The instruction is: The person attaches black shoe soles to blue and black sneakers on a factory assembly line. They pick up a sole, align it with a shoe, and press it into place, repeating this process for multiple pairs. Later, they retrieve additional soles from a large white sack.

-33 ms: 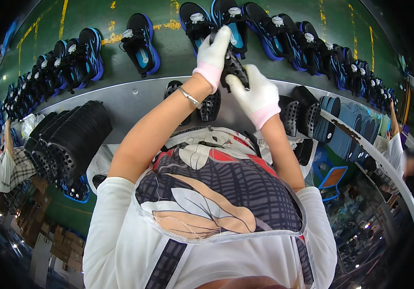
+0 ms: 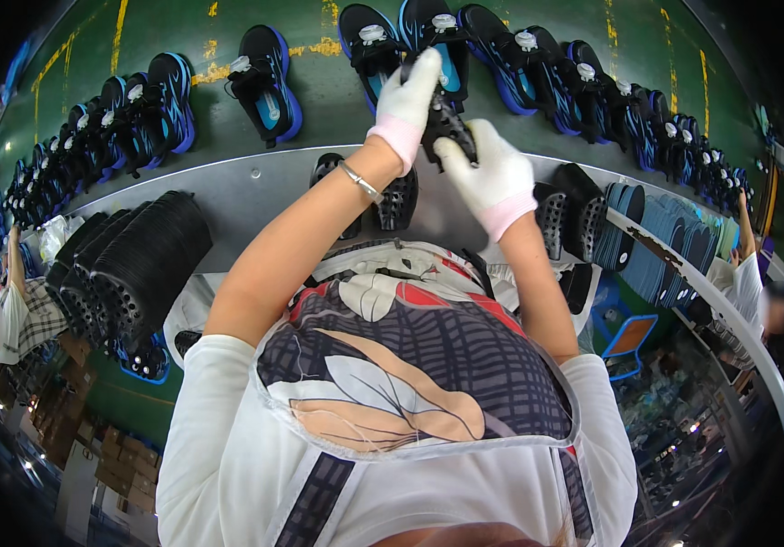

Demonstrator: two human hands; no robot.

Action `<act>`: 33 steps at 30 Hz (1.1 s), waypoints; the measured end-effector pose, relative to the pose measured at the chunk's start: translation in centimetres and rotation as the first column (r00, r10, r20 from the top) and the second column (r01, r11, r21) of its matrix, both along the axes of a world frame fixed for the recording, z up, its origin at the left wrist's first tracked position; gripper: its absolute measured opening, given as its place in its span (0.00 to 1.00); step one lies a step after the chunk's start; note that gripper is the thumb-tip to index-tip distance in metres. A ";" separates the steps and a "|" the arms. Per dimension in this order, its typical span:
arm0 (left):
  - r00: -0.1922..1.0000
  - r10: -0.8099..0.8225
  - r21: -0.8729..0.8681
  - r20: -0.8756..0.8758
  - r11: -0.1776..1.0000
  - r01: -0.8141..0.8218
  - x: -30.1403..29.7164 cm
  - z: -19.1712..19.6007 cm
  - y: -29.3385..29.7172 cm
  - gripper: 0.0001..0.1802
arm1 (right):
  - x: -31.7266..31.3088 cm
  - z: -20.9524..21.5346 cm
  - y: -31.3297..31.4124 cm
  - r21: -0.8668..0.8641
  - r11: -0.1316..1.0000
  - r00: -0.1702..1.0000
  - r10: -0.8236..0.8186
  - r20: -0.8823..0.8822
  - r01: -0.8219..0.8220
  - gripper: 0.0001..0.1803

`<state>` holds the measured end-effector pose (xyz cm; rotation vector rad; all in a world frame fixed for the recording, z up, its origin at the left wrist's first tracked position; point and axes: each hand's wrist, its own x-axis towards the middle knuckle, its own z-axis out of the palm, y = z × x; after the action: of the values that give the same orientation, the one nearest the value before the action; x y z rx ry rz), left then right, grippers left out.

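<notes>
Both my hands wear white gloves with pink cuffs and hold one black, hole-studded shoe insert (image 2: 449, 126) above the far edge of the metal bench. My left hand (image 2: 409, 96) is closed round its upper part, hiding that end. Lower down, my right hand (image 2: 488, 164) pinches it with the thumb across its face. Just beyond are black-and-blue sneakers (image 2: 369, 50) on the green surface, each with a pale wad at its opening. Below my hands, another black perforated insert (image 2: 397, 199) rests on the bench, with one more partly hidden by my left forearm.
Nested stacks of black perforated inserts (image 2: 150, 264) stand at the left of the metal bench (image 2: 255, 187). More inserts (image 2: 580, 210) and blue-grey insoles (image 2: 656, 232) are at the right. Long sneaker rows curve to both sides. Other people work at far left and right.
My right hand has shifted slightly to the right, and the lower end of the insert has moved with it. My left hand has barely moved and keeps its hold.
</notes>
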<state>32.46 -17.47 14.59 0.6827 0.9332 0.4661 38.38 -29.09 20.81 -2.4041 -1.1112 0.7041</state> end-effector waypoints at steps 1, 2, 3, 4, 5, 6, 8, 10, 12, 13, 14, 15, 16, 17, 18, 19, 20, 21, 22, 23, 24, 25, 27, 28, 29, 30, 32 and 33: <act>0.992 -0.098 0.134 -0.081 0.985 0.108 0.1 -1.0 0.3 0.27 | 1.2 -0.1 0.2 -0.070 0.997 0.999 0.031 0.012 -0.030 0.20; 0.957 -0.228 0.163 -0.181 0.952 0.258 -0.1 -1.2 0.6 0.32 | 2.3 -0.5 0.3 -0.129 0.991 0.998 0.045 0.050 -0.038 0.21; 0.905 -0.334 0.185 -0.263 0.903 0.387 -0.4 -1.3 0.7 0.33 | 3.5 -1.0 0.6 -0.220 0.974 0.994 0.076 0.084 -0.056 0.21; 0.835 -0.427 0.195 -0.346 0.838 0.510 -0.7 -1.0 0.8 0.33 | 4.8 -1.6 1.0 -0.309 0.949 0.987 0.111 0.114 -0.071 0.22; 0.741 -0.462 0.362 -0.487 0.666 0.652 -0.9 -2.1 1.3 0.28 | 6.0 -1.9 1.3 -0.310 0.946 0.986 0.129 0.101 -0.092 0.22; 0.705 -0.314 0.610 -0.636 0.356 0.708 -1.3 -3.0 0.9 0.22 | 7.0 -2.2 1.8 -0.311 0.943 0.985 0.149 0.087 -0.115 0.22; 0.835 -0.206 0.807 -0.511 0.221 0.548 -2.0 -3.9 -0.1 0.18 | 7.8 -1.6 4.1 -0.420 0.890 0.956 0.256 0.145 -0.175 0.23; 0.798 -0.210 0.791 -0.566 0.136 0.597 -2.0 -3.7 -0.6 0.21 | 8.5 -2.9 6.2 -0.443 0.876 0.945 0.286 0.161 -0.190 0.23; 0.747 -0.215 0.742 -0.629 0.122 0.659 -1.3 -3.9 -0.8 0.20 | 7.9 -3.7 8.3 -0.474 0.864 0.936 0.293 0.193 -0.172 0.23; 0.748 -0.209 0.741 -0.630 0.129 0.659 -0.8 -4.2 -0.5 0.20 | 7.6 -4.5 9.3 -0.472 0.870 0.939 0.271 0.214 -0.143 0.23; 0.629 -0.266 0.622 -0.731 0.120 0.774 0.0 -4.6 0.1 0.20 | 7.3 -5.5 10.0 -0.472 0.875 0.941 0.242 0.236 -0.106 0.23; 0.492 -0.320 0.487 -0.809 0.102 0.867 0.7 -4.9 0.5 0.20 | 6.7 -6.8 11.0 -0.478 0.878 0.950 0.178 0.255 -0.036 0.25; 0.492 -0.319 0.486 -0.810 0.104 0.868 1.0 -5.0 0.7 0.20 | 6.6 -7.6 11.7 -0.456 0.890 0.959 0.139 0.245 -0.012 0.26; 0.489 -0.356 0.439 -0.797 0.216 0.872 1.4 -5.1 0.9 0.20 | 6.4 -8.4 12.2 -0.464 0.886 0.963 0.127 0.239 -0.002 0.24; 0.489 -0.391 0.382 -0.779 0.322 0.866 1.7 -5.2 1.2 0.20 | 6.4 -9.0 12.6 -0.471 0.882 0.966 0.115 0.232 0.008 0.22; 0.525 -0.360 0.432 -0.771 0.309 0.847 1.7 -5.7 1.5 0.22 | 6.3 -9.1 12.8 -0.472 0.882 0.966 0.119 0.229 0.003 0.22; 0.523 -0.359 0.429 -0.773 0.312 0.848 1.9 -6.2 1.9 0.22 | 6.4 -9.2 13.0 -0.469 0.883 0.981 0.094 0.171 -0.003 0.21; 0.426 -0.406 0.353 -0.808 0.246 0.903 2.2 -6.7 2.3 0.22 | 6.5 -9.3 13.1 -0.467 0.884 0.991 0.069 0.113 -0.008 0.21; 0.323 -0.446 0.271 -0.835 0.177 0.946 2.4 -6.8 2.6 0.22 | 6.5 -9.2 13.2 -0.469 0.883 0.992 0.073 0.107 -0.014 0.21; 0.297 -0.431 0.265 -0.852 0.132 0.955 2.5 -6.8 2.8 0.22 | 6.6 -8.8 13.3 -0.493 0.868 0.993 0.098 0.063 -0.054 0.20; 0.293 -0.432 0.260 -0.853 0.136 0.956 2.6 -7.0 3.0 0.22 | 6.6 -8.7 13.5 -0.516 0.851 0.992 0.121 0.019 -0.094 0.19; 0.286 -0.446 0.251 -0.848 0.137 0.958 2.7 -7.3 3.3 0.22 | 6.6 -8.9 13.7 -0.516 0.853 0.994 0.103 0.022 -0.077 0.19; 0.275 -0.463 0.236 -0.843 0.140 0.962 2.9 -7.9 3.6 0.22 | 6.5 -9.5 14.1 -0.481 0.873 0.995 0.100 0.027 -0.075 0.18; 0.234 -0.464 0.196 -0.854 0.129 0.972 2.9 -7.9 3.7 0.21 | 6.5 -9.8 14.2 -0.443 0.894 0.995 0.097 0.036 -0.071 0.18; 0.193 -0.464 0.156 -0.865 0.117 0.981 2.9 -8.0 3.7 0.21 | 6.5 -10.2 14.3 -0.445 0.893 0.995 0.099 0.033 -0.074 0.18; 0.191 -0.465 0.152 -0.864 0.120 0.981 3.0 -8.0 3.7 0.21 | 6.6 -10.5 14.3 -0.424 0.904 0.996 0.080 0.042 -0.055 0.18; 0.126 -0.475 0.077 -0.871 0.121 0.990 3.1 -6.6 3.8 0.19 | 6.5 -10.8 14.0 -0.405 0.914 0.997 0.060 0.047 -0.036 0.18; 0.124 -0.458 0.071 -0.880 0.132 0.989 3.0 -6.7 3.7 0.18 | 6.4 -11.0 13.9 -0.362 0.930 0.996 0.078 0.050 -0.055 0.20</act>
<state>35.45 -13.75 7.85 2.1071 0.8432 -0.6723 44.74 -15.15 9.81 -2.7201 -1.1800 0.9313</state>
